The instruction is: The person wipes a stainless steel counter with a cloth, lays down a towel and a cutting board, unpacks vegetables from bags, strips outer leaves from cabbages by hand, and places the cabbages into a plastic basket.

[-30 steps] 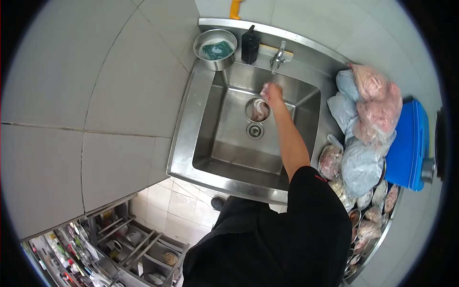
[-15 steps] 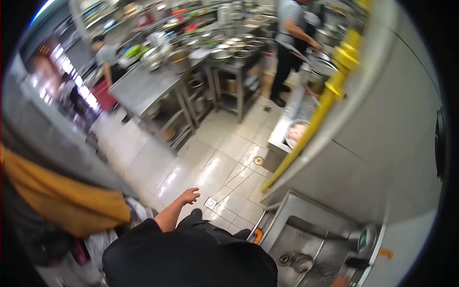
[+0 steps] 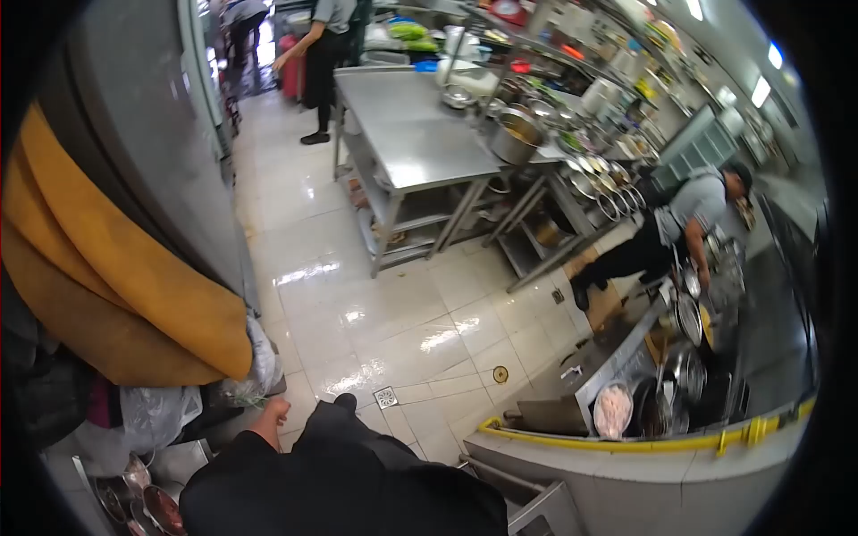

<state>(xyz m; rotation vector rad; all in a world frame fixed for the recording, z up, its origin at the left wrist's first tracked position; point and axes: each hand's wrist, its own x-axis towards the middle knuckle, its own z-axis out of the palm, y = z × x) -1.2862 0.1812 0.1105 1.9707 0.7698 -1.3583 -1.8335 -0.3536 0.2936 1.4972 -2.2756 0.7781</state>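
At lower left, I can't tell the grip of the left hand (image 3: 279, 411) near the mustard cloth (image 3: 134, 299); right hand unseen, I judge this walking, needing sure footing on glossy tiles (image 3: 389, 317).

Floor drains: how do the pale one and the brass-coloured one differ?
Shape: the pale drain is square, while the brass drain is round.
Colour: the pale drain is whitish, the brass drain yellowish brown.
Place: the pale drain lies closer to the wearer's shoe than the brass drain.
Both sit in the tiled floor.
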